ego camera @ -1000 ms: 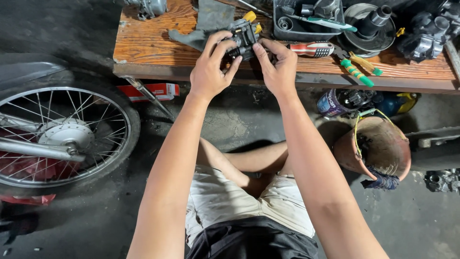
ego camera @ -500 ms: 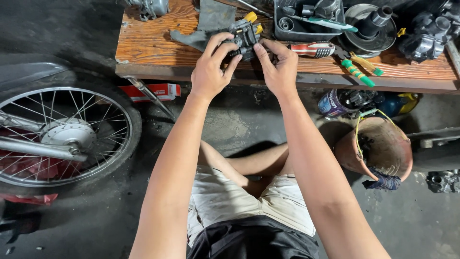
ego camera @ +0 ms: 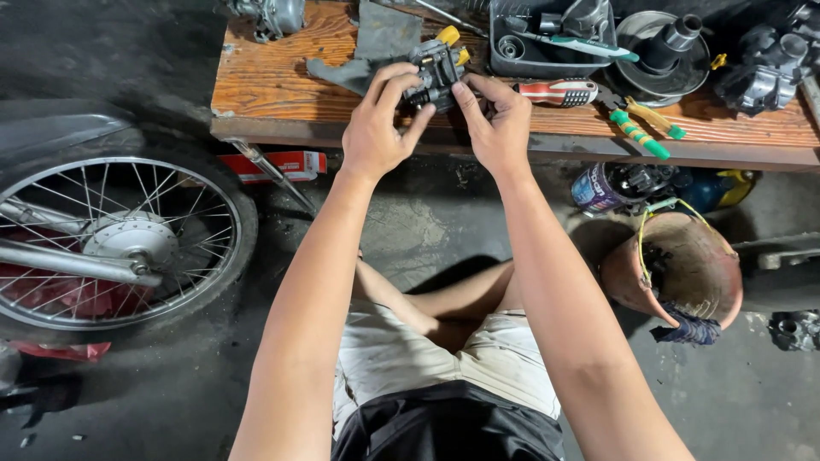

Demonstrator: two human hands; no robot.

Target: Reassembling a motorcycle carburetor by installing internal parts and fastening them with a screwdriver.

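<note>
Head view looks down past two bare forearms to a stained concrete floor [ego camera: 410, 230] and a worn wooden workbench [ego camera: 273, 85] running across the top. At the left edge stands a spoked motorcycle wheel [ego camera: 111, 248] with its tyre and silver hub. Below the bench's right end a rust-coloured bucket [ego camera: 683, 273] lies tilted, a dark rag hanging at its rim, and just above it a purple can [ego camera: 598, 188] lies under the bench's front edge. A red-and-white carton [ego camera: 286, 164] sits under the bench's left part.

On the bench, a black tray [ego camera: 512, 55] of small parts stands at the back, near the middle, with a round black metal part [ego camera: 662, 55] to its right and a dark casting [ego camera: 764, 64] toward the right corner. A grey rag [ego camera: 376, 38] lies left of the tray. A red-handled screwdriver [ego camera: 555, 91] lies just right of the hands, and green-handled pliers [ego camera: 645, 128] lie near the front edge, further right.

Left hand [ego camera: 376, 128] and right hand [ego camera: 495, 124] meet above the bench's front edge, both closed around a small dark metal assembly with yellow plugs [ego camera: 437, 64]. Left fingers wrap its near side with the thumb pressed beneath; right fingers pinch its lower right corner. The assembly is held just clear of the bench top, over the rag's right edge.
</note>
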